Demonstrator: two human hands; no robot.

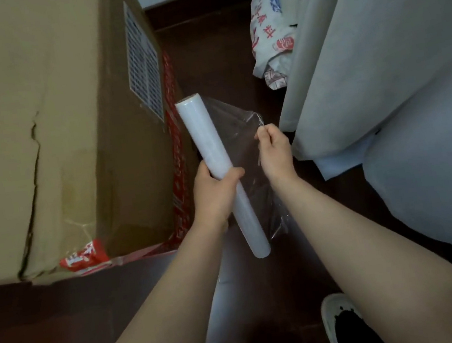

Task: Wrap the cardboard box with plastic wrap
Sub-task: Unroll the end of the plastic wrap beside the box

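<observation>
Cardboard box [40,139]: a large brown carton that fills the left of the view and stands on the dark floor [37,328]. Its top face is creased and split by a long ragged tear [34,192]. Red printed tape [83,257] covers the near corner and runs along the bottom of the side face, which carries a white label [143,63] with a fine grid of print. Just beside that side face, the left hand [213,196] holds a white roll of plastic wrap [209,144] tilted, fingers curled round its middle. A clear sheet of film [240,140] is drawn off to the right, where the right hand [274,153] pinches its edge between thumb and fingers. No film lies on the box. A pale grey curtain [347,52] hangs at right, with a printed bag [268,28] behind it and a shoe [335,318] below.
</observation>
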